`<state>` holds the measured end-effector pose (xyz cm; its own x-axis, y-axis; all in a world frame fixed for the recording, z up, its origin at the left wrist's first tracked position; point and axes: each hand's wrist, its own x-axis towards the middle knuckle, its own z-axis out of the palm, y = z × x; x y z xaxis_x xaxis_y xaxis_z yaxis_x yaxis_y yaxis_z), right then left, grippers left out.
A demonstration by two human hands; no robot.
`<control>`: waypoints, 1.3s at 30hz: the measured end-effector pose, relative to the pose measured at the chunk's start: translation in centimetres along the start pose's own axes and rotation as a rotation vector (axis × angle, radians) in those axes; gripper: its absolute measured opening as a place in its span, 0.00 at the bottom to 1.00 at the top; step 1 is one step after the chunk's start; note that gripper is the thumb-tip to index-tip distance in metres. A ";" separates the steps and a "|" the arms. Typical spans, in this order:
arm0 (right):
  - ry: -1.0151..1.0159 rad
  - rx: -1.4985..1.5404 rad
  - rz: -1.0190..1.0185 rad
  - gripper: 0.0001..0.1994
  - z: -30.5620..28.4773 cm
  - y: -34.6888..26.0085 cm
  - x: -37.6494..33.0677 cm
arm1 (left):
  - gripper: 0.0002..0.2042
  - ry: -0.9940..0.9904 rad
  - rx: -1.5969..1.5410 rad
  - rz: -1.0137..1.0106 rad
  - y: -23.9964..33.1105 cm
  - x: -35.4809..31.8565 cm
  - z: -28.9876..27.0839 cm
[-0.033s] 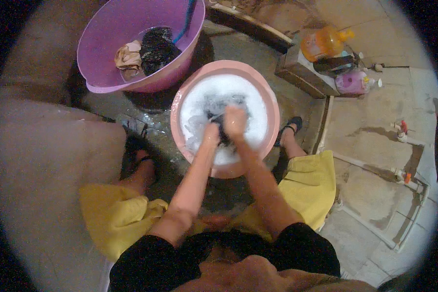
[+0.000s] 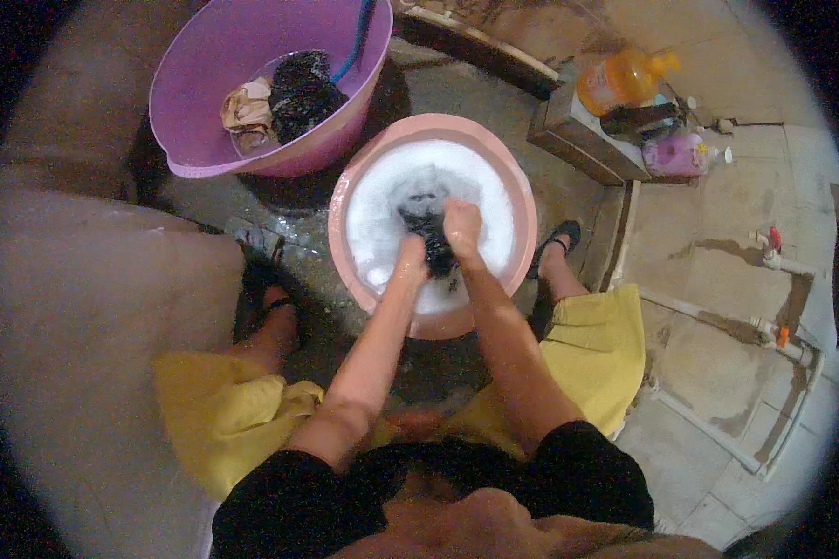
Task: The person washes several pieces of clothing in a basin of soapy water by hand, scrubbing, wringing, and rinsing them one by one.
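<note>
Between my feet stands a round pink basin (image 2: 524,224) full of white suds (image 2: 373,177). A dark, wet cloth (image 2: 426,238) lies partly under the foam in the middle of it. My left hand (image 2: 411,256) is closed on the near left side of this cloth. On its right side my right hand (image 2: 462,226) forms a fist, gripping the cloth too. Foam and water hide the rest of the cloth, so its exact kind does not show.
A large purple tub (image 2: 191,102) at the far left holds dark fabric (image 2: 303,102) and a beige cloth (image 2: 248,107). On a ledge (image 2: 578,130) at right stand an orange bottle (image 2: 620,82) and a pink-purple bottle (image 2: 673,156). Pipes with a red-handled tap (image 2: 774,240) run along the right wall.
The dark cloth shows more clearly between my hands, and the foam around it has shifted. Both hands have moved slightly and remain on the cloth.
</note>
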<state>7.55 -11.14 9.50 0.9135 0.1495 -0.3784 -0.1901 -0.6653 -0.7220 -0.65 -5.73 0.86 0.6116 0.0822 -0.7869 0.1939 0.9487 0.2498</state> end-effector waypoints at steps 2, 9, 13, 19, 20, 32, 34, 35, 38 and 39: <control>0.311 -0.086 -0.094 0.14 -3.0 5.4 0.6 | 0.12 -0.059 -0.063 -0.071 -2.8 -1.7 5.8; 0.288 -0.071 -0.343 0.12 1.2 2.8 -2.3 | 0.09 -0.349 -0.303 -0.079 -0.2 0.6 1.9; 0.169 -0.898 -0.193 0.15 -6.8 10.5 5.1 | 0.14 -0.050 0.585 0.488 4.4 -5.0 9.7; 0.030 -0.623 0.052 0.16 -5.5 9.2 2.4 | 0.17 0.245 0.917 0.816 11.5 -1.7 3.1; 0.122 -0.532 -0.159 0.18 -4.0 7.9 2.2 | 0.19 0.307 0.753 0.838 9.8 -0.5 1.1; -0.086 -0.354 -0.490 0.12 0.8 -4.5 -8.5 | 0.19 -0.375 -0.137 -0.075 6.9 -2.4 2.5; 0.110 -0.098 -0.666 0.13 3.2 -1.9 -6.9 | 0.18 -0.193 -0.082 0.078 5.5 -4.0 3.1; 0.217 0.028 -0.738 0.13 3.7 -0.8 -5.3 | 0.18 -0.107 -0.052 0.140 4.1 -3.6 3.3; 0.167 -0.372 -0.177 0.14 -3.0 5.4 3.8 | 0.19 -0.135 0.017 -0.028 0.1 -2.5 7.8; 0.223 -0.252 -0.125 0.15 -0.7 3.2 1.4 | 0.20 -0.111 -0.045 0.029 0.2 -2.2 5.1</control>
<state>8.47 -13.61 7.04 0.9854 0.0961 -0.1402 -0.0029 -0.8154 -0.5789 1.95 -7.25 5.54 0.6979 0.0784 -0.7119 0.1415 0.9593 0.2444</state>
